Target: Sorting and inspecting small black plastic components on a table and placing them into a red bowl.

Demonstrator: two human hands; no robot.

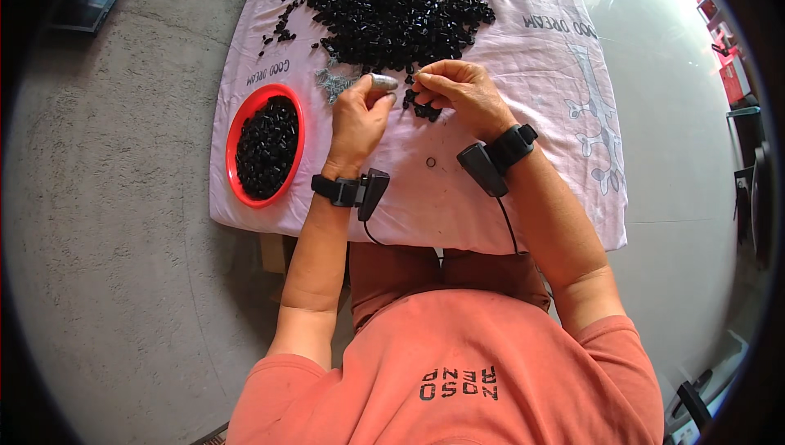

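My left hand (358, 125) is closed, thumb and index finger bent toward each other; a silver-grey cover (383, 83) wraps the index fingertip. Anything in that pinch is too small to make out. Facing it a short gap away, my right hand (472, 95) pinches thumb against index finger, and what sits at their tips cannot be made out. Below the right fingertips lies a small cluster of black pieces (425, 108), shiny and short. Just beyond both hands spreads a large heap of the same black pieces (384, 8).
A red oval basin (302, 147) full of black pieces stands at the cloth's left edge. Grey-blue scraps (334, 83) lie left of my left hand. A small dark ring (431, 162) rests on the pink cloth (417, 212). Both wrists carry strapped devices with cables.
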